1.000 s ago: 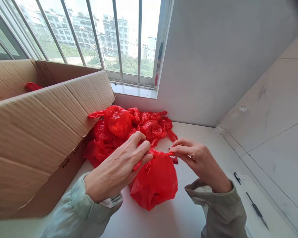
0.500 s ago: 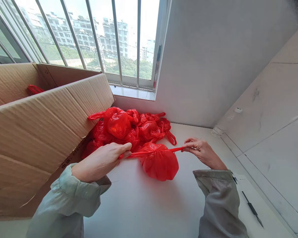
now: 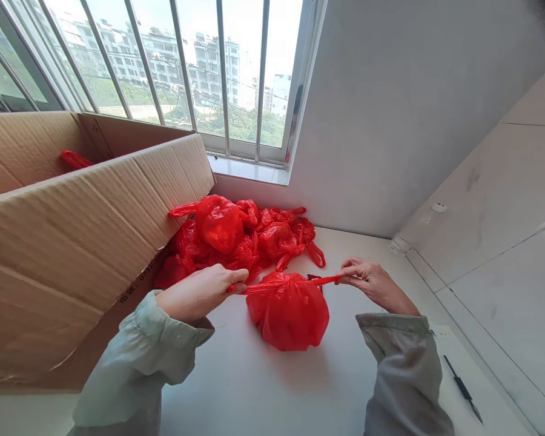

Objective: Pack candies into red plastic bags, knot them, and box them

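A full, rounded red plastic bag [image 3: 290, 318] is in front of me at the middle of the white table, its neck gathered at the top. My left hand [image 3: 204, 290] is closed on one twisted handle, drawn out to the left. The other handle is pinched between the thumb and fingers of my right hand [image 3: 366, 281], pulled out to the right. What the bag contains is hidden. Just behind it lies a heap of tied red plastic bags [image 3: 236, 233]. A small dark object [image 3: 315, 280] shows partly behind the bag's right handle.
At the left stands a large open cardboard box [image 3: 86, 242] with some red plastic [image 3: 75, 160] inside. A barred window [image 3: 186, 72] is beyond. On the right, a black pen [image 3: 462, 387] lies on the white table [image 3: 272, 399] near the tiled wall.
The bag looks larger and has come slightly nearer to me. My left hand has shifted a little right, nearer the bag's neck. Both hands keep hold of the handles, and the view has turned slightly.
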A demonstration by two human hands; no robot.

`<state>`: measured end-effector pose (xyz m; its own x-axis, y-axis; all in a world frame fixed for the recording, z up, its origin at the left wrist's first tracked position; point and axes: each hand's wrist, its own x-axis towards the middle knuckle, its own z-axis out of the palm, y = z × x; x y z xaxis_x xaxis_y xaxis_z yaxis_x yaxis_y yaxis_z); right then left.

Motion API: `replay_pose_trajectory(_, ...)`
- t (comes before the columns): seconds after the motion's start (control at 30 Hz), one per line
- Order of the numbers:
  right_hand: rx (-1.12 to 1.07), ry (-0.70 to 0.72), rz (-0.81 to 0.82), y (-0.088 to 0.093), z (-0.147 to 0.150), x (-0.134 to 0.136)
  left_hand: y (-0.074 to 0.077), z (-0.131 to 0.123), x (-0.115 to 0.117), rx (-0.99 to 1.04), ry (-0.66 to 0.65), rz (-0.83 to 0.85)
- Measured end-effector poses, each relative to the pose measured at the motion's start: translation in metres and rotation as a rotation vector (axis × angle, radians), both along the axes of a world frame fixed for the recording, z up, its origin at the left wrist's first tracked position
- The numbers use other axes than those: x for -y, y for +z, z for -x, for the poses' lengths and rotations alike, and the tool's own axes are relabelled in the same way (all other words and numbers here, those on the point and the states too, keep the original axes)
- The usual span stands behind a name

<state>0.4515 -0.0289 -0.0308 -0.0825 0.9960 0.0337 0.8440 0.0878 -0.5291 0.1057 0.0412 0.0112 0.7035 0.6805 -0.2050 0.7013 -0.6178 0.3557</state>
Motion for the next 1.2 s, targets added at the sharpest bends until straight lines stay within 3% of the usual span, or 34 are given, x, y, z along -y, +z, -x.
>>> replay_pose_trajectory(0.27,0.072,-0.137,0.032,0.022,0.029,0.019,0.008,0.008,0.017,-0.018,-0.029,-0.125)
replay_pose_trajectory(0.4,-0.066,0.038,-0.050,0.036,0.059,0.025,0.012,0.019,0.030,0.118,0.008,-0.195)
replay_pose_trajectory(0.53,-0.096,0.260,0.043,0.028,0.087,0.015,0.012,0.034,0.039,0.180,-0.007,-0.237)
replay_pose_trajectory(0.7,-0.056,0.210,0.198,0.012,0.097,0.009,0.007,0.051,0.044,0.243,-0.037,-0.442)
replay_pose_trajectory(0.97,0.020,0.233,0.097,0.009,0.093,0.008,0.008,0.049,0.054,0.273,-0.076,-0.662)
replay_pose_trajectory(1.2,-0.008,0.208,0.037,0.018,0.093,0.012,0.011,0.048,0.059,0.276,-0.106,-0.772)
